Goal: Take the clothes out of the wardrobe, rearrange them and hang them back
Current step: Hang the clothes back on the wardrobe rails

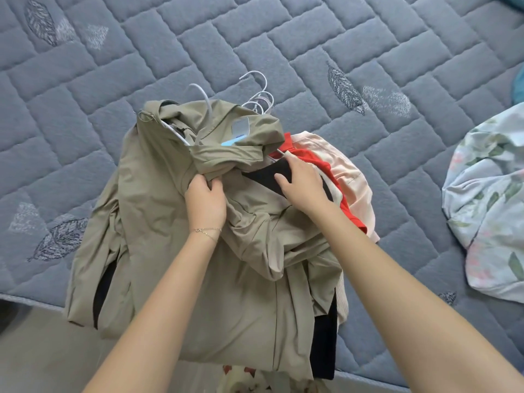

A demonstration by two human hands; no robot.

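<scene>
several garments lie in one heap near the edge of a grey quilted mattress, out of the wardrobe and on their white hangers, whose hooks bunch together at the far end of the pile. a khaki jacket sprawls on top, its collar folded over and its hem hanging off the mattress edge toward the viewer. the left hand is clenched round a bunched fold of the jacket just below the collar. the right hand lies with fingers fairly straight on a black garment beneath, fingertips reaching the red garment and a hanger shoulder; it grasps nothing that i can see. a peach garment peeks out at the right side of the heap, and floral bedding sits well apart to the right. the jacket looks light, thin and limp, probably a little slick, so a pull on loose cloth would likely just stretch it or drag it off its hanger. the surer hold is the hanger's hook or shoulder, with the other hand pinning the layers below so the hooks don't tangle.
</scene>
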